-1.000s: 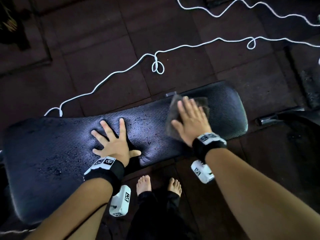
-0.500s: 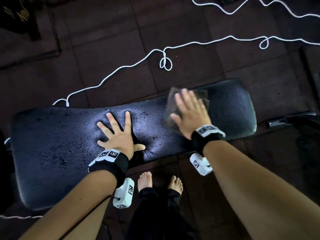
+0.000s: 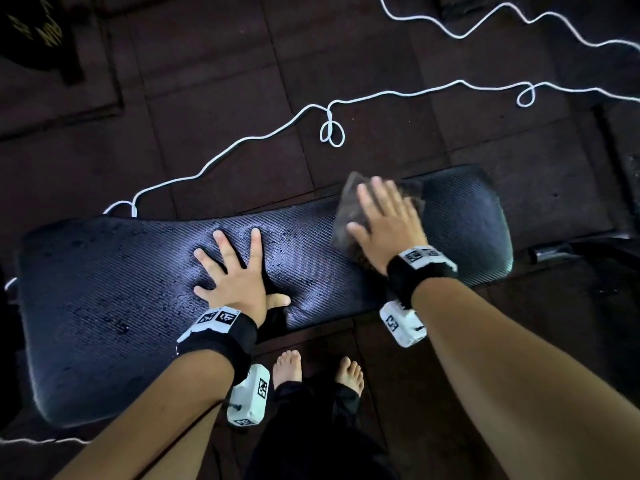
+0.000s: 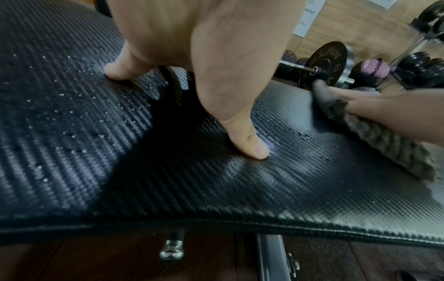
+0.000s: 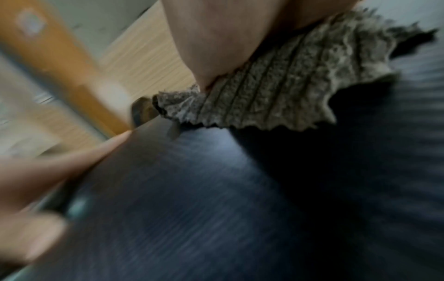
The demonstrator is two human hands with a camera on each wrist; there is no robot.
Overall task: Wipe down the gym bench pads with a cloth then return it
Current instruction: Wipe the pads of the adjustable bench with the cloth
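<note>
Overall light: dim in the head view, dark floor, bluish sheen on the bench pad.
Glare: soft highlights on the pad's weave and on the droplets in the left wrist view.
Shadows: a deep black shadow under the left hand, another beneath the cloth.
Blur: the right wrist view is heavily smeared by motion; the right hand is slightly blurred in the head view.
Distortion: wide-angle bending at the edges; forearms bulge large at the bottom.
Focus: the background weights in the left wrist view are soft.
</note>
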